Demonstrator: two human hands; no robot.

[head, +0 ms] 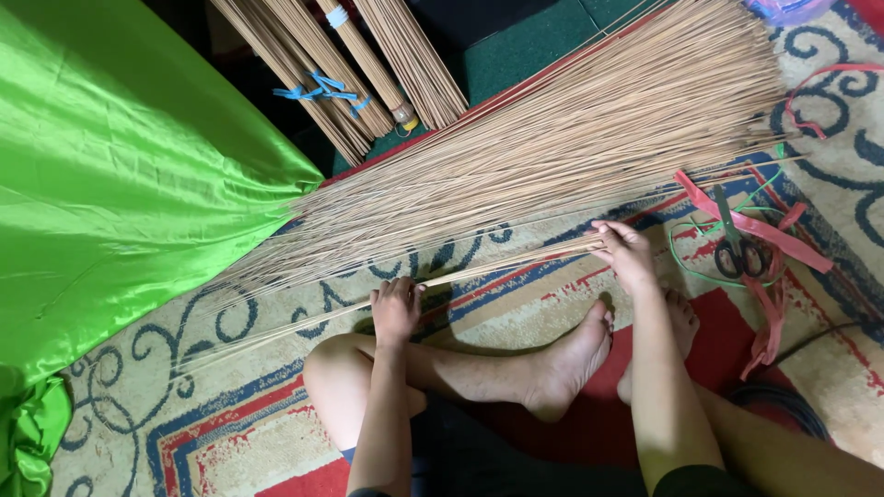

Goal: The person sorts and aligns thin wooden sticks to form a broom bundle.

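Observation:
I sit cross-legged on a patterned carpet [230, 433]. My left hand [396, 308] and my right hand [624, 250] both grip a thin bunch of tan broom sticks [502, 261] that lies across the carpet in front of my feet. Just beyond it spreads a big loose pile of the same sticks [571, 138], fanning from the lower left to the upper right.
Bright green satin cloth [120, 184] covers the left side. Tied stick bundles [341, 74] with blue bands lean at the top. Black-handled scissors [737, 248], pink ribbon strips [764, 276] and green string [700, 267] lie at the right.

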